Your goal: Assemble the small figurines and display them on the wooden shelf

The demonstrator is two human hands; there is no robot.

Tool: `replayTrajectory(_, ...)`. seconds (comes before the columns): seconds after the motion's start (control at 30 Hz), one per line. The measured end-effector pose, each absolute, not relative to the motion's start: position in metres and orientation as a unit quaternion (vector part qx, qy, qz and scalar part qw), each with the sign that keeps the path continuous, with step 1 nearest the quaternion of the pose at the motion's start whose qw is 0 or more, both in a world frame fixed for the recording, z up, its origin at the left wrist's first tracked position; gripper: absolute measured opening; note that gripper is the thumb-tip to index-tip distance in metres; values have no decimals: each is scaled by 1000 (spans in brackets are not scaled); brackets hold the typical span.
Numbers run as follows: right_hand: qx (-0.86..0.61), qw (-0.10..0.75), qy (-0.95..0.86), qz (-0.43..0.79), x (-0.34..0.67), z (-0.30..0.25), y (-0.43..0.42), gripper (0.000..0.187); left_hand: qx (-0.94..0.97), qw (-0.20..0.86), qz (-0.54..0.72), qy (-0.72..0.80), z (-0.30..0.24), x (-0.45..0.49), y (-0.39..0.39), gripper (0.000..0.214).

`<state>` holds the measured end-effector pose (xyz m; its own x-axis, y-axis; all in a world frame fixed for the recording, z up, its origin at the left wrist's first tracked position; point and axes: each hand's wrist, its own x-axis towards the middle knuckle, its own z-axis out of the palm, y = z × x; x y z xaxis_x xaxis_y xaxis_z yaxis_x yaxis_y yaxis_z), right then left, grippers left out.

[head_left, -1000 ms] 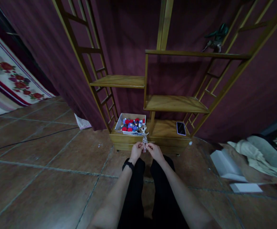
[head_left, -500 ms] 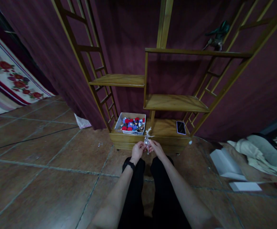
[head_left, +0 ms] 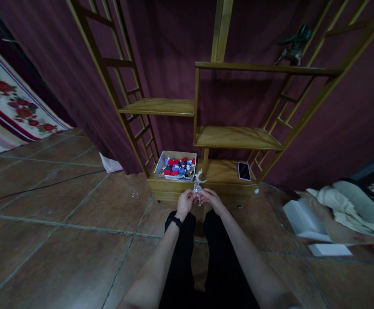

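Two hands, left (head_left: 186,201) and right (head_left: 211,198), pinched together on a clear-wrapped figure (head_left: 198,186), held above the knees just before the shelf unit (head_left: 235,138). Wrapping seemingly not yet off. Behind: box (head_left: 160,165) heaped with more pieces, shelves mostly bare, phone (head_left: 244,171) alongside.

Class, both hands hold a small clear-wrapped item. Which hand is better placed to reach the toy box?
Likely the left: the left hand is nearer the box, which sits left of the item; the right hand would cross over.
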<state>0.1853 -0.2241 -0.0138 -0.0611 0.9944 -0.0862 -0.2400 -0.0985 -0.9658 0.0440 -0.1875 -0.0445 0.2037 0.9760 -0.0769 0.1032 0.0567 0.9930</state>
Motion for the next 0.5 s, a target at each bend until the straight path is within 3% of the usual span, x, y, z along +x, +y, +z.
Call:
replayTrajectory(0.33, -516, 523, -397, 549, 182, -17, -219, 38, 638, 422, 361, 533, -39, 44, -195, 8)
replayTrajectory(0.5, -496, 532, -392, 563, 187, -22, -218, 39, 661, 414, 354, 516, -43, 42, -193, 9)
